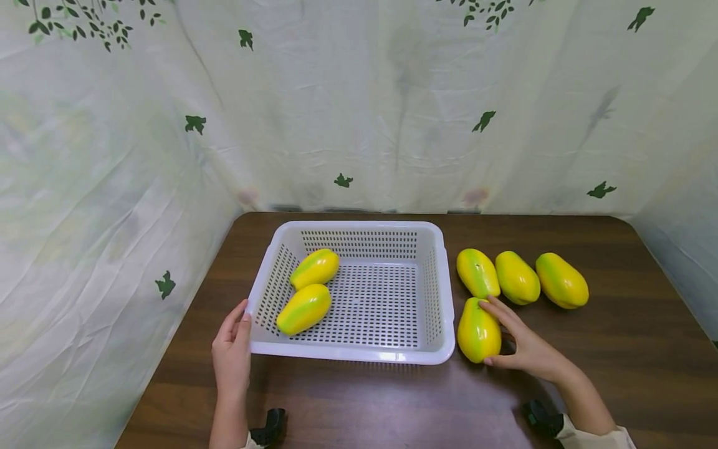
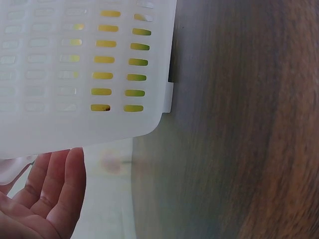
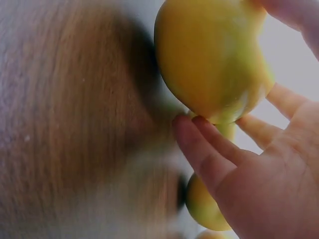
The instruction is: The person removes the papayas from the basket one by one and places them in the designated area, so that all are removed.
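Observation:
A white perforated plastic basket [image 1: 359,355] stands on the table with two yellow-green papayas, one [image 1: 315,268] behind the other [image 1: 305,310], in its left part. My left hand [image 1: 232,349] holds the basket's left rim near the front corner; in the left wrist view its fingers [image 2: 75,184] reach up behind the rim. Just right of the basket, my right hand [image 1: 524,349] grips a papaya [image 1: 478,330] between thumb and fingers. The right wrist view shows this papaya [image 3: 209,55] close up, with the fingertips around its side.
Three more papayas lie in a row behind the right hand: a left one [image 1: 477,273], a middle one [image 1: 517,278] and a right one [image 1: 562,280]. The brown wooden table [image 1: 348,405] ends at a pale curtain [image 1: 359,125] with leaf and bird prints.

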Available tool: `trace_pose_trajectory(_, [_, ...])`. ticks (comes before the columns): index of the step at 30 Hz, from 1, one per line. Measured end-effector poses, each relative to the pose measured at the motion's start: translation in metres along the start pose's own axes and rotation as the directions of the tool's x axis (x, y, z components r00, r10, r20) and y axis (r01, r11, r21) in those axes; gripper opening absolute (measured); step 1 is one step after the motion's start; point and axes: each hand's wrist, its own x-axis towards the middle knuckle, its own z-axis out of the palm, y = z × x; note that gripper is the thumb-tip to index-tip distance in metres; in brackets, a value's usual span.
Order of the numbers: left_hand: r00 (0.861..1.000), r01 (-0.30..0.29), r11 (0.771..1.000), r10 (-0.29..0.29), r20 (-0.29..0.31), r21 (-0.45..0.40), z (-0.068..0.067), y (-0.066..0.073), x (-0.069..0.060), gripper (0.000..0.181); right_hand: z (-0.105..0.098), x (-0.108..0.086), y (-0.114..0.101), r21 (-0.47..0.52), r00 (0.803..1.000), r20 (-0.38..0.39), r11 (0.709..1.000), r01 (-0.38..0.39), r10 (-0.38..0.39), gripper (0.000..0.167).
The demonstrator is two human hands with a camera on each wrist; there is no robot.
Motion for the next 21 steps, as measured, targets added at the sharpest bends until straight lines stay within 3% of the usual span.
trace_pose_trajectory(3, [1.0, -0.015, 1.0, 0.015, 0.005, 0.014, 0.0, 0.0, 0.0, 0.045, 0.0, -0.001, -0.001, -0.002, 1.0, -0.005, 1.0, -0.003, 0.003, 0.088])
trace_pose_trajectory(13, [1.0, 0.024, 1.0, -0.024, -0.004, 0.004, 0.001, 0.001, 0.0, 0.041, -0.005, -0.004, -0.011, -0.093, 0.997, -0.073, 0.996, -0.002, -0.005, 0.085])
trace_pose_trajectory(21, [1.0, 0.027, 1.0, -0.027, 0.006, 0.007, 0.0, 0.002, -0.001, 0.043, -0.009, -0.002, -0.03, -0.175, 0.981, -0.166, 0.982, 0.069, -0.098, 0.084])
